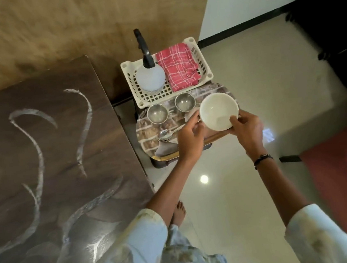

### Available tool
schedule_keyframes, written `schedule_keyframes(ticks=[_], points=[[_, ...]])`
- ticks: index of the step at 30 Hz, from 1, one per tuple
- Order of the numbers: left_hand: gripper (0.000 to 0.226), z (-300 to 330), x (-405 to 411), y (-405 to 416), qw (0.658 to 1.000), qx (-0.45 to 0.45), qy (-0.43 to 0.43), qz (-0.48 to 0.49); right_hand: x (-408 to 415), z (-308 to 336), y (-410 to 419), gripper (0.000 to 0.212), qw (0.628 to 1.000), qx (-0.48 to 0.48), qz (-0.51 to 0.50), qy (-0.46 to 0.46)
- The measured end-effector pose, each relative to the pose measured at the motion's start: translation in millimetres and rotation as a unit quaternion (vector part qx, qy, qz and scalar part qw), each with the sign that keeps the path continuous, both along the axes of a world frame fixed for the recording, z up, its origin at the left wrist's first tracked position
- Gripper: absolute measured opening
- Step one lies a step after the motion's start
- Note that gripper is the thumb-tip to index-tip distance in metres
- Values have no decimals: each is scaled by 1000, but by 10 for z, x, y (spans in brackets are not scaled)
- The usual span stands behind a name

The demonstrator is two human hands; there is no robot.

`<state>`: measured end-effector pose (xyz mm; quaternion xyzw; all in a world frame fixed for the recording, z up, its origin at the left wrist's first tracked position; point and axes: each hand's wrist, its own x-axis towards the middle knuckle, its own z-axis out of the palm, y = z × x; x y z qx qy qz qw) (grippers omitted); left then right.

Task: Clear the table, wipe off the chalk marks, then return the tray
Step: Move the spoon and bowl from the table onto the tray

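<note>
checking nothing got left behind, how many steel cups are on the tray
2. One steel cup sits at the tray's far left, the other steel cup just right of it, beside the white bowl both hands hold. The hands may hide more.

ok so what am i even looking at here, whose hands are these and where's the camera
There is no machine here. The single picture comes from a wide-angle camera worn on a person's head, looking down at their own arms. Both hands hold a white bowl over a patterned tray: the left hand on its near-left side, the right hand with the thumb on its rim. On the tray sit two small steel cups and a spoon. Behind it, a white basket carries a spray bottle and a red checked cloth. At left is the dark table, marked with white chalk marks.
</note>
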<state>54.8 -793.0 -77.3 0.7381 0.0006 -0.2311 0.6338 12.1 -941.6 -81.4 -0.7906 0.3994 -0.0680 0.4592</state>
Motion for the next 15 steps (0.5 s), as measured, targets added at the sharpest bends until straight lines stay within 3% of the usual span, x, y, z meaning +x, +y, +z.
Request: schedule_keyframes(ticks=[8, 15], points=[[49, -224, -40, -339, 993, 4, 76, -86, 35, -309, -275, 30, 998, 60, -29, 8], [42, -293, 38, -410, 991, 15, 76, -111, 124, -495, -369, 19, 997, 70, -18, 30]])
